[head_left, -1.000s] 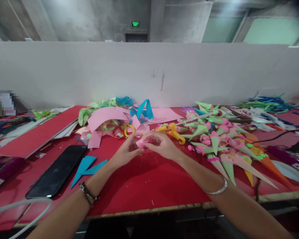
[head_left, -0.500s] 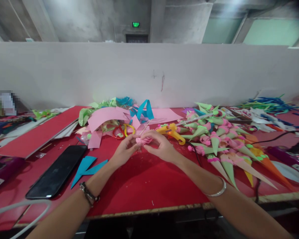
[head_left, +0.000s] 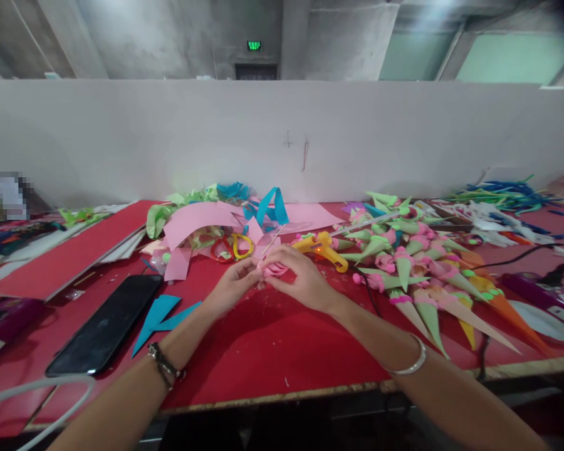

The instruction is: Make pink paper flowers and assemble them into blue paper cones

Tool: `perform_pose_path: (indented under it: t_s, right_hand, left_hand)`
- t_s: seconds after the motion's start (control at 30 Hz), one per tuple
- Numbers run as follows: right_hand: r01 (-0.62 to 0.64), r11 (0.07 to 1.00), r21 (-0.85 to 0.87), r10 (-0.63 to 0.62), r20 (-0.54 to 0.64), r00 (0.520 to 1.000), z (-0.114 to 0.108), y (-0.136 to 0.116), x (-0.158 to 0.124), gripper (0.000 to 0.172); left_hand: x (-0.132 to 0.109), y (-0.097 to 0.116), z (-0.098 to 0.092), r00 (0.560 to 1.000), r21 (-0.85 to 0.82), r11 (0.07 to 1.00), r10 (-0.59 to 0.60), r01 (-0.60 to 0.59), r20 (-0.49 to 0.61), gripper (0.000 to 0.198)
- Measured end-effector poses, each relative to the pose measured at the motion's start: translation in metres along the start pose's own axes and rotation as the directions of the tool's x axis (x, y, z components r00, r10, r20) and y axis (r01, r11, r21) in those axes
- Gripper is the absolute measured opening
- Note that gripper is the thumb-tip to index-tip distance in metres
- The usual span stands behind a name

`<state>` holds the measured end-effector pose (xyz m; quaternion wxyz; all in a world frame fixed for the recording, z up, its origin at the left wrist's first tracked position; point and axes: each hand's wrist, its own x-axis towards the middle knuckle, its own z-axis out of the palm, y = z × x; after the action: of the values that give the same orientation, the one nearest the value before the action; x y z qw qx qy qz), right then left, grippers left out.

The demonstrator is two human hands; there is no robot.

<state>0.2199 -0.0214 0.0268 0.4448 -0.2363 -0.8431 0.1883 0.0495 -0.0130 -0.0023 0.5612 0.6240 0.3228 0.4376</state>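
Note:
Between my fingers is a rolled pink paper flower, with a thin stick rising just behind it. My left hand is closed, its fingertips pinching the flower's left side. My right hand curls over the flower from the right and also grips it, hiding part of it. Close behind the right hand lies a yellow glue gun with a small orange light. Red and yellow handled scissors rest beyond my left hand, beside pink paper sheets.
Many paper cones with pink and green tops are heaped on the right. A black phone and blue paper pieces lie on the left. Purple power strips sit at the sides. A pale partition stands behind the red table.
My right fingers have shifted slightly over the pink flower, and my left fingers have drawn closer together on it. The whole view has moved a little; the things on the table stay put.

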Motion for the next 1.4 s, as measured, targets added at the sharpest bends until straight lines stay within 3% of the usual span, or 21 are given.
perform_pose_path:
  t_s: [0.37,0.63,0.8,0.87,0.93,1.0,1.07,1.2,1.3,1.4]
  right_hand:
    - [0.012,0.997,-0.071,-0.014,-0.015,1.0,0.003,0.003,-0.002,0.017]
    - [0.089,0.992,-0.09,-0.077,0.126,0.989,0.001,0.005,-0.001,0.02]
    - [0.091,0.991,-0.096,-0.081,0.096,0.992,0.0,0.005,-0.002,0.017]
    - [0.08,0.992,-0.093,-0.074,0.061,0.995,-0.001,0.005,-0.002,0.015]
    - [0.067,0.994,-0.091,-0.066,0.018,0.998,-0.002,0.004,-0.002,0.013]
    - [0.043,0.996,-0.084,-0.045,-0.029,0.999,-0.002,0.003,-0.002,0.012]
    - [0.013,0.997,-0.07,-0.018,-0.058,0.998,-0.001,0.002,-0.001,0.011]
    - [-0.033,0.998,-0.055,0.029,-0.076,0.997,0.0,0.002,-0.001,0.009]
    - [-0.056,0.997,-0.051,0.051,-0.086,0.995,0.001,0.002,-0.001,0.009]
    - [-0.072,0.997,-0.039,0.069,-0.092,0.993,0.002,0.003,-0.001,0.008]
  left_hand:
    - [0.0,0.005,0.001,1.0,0.011,1.0,-0.016,0.016,-0.009,0.019]
    - [0.0,0.002,-0.001,0.999,0.028,0.999,-0.041,0.04,0.012,0.019]
    - [0.0,0.006,0.001,0.997,-0.015,0.997,-0.073,0.073,0.032,0.022]
    - [0.001,0.008,-0.001,0.998,0.049,0.997,-0.054,0.053,0.022,0.023]
    - [0.003,0.011,-0.007,0.998,0.224,0.975,0.026,-0.014,-0.049,0.026]
    - [0.005,0.01,-0.015,0.981,0.494,0.867,0.147,-0.065,-0.13,0.029]
    - [0.006,0.006,-0.023,0.965,0.735,0.675,0.231,-0.066,-0.125,0.036]
    - [0.006,-0.009,-0.033,0.979,0.941,0.337,0.203,-0.032,-0.039,0.054]
    - [0.006,-0.018,-0.036,0.983,0.97,0.234,0.151,0.07,-0.107,0.055]
    - [0.009,-0.019,-0.04,0.984,0.97,0.223,0.124,0.097,-0.127,0.045]
